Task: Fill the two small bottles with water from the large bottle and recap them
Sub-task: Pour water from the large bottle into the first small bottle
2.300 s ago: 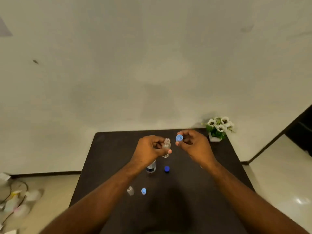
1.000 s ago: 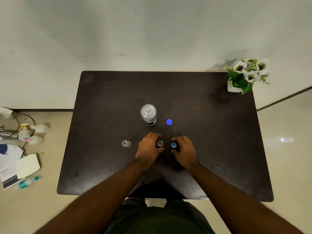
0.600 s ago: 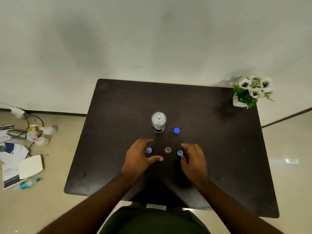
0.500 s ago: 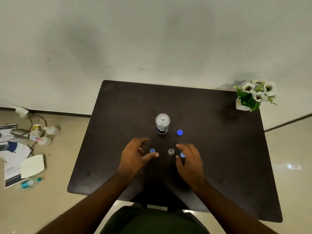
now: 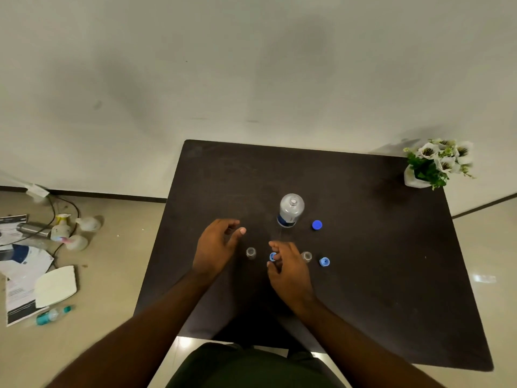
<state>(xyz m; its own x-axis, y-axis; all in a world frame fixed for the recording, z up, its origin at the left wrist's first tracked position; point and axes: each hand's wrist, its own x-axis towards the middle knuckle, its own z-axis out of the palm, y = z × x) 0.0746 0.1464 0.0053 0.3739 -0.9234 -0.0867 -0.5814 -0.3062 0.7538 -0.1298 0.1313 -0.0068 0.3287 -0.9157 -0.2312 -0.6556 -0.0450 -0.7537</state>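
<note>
Dark bench: carries everything.
Big bottle: upright, uncapped, its blue cap beside it.
Small bottles: left, right, both open.
Left hand: relaxed, holding nothing.
Right hand: fingertips pinch a pale cap.
Spare cap: right of the bottles.

Right hand at light-blue cap

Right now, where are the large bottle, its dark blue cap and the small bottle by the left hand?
large bottle (image 5: pixel 291 210): head view, on its shoulder.
dark blue cap (image 5: pixel 317 225): head view, on its top face.
small bottle (image 5: pixel 251 252): head view, on its open mouth.
</note>
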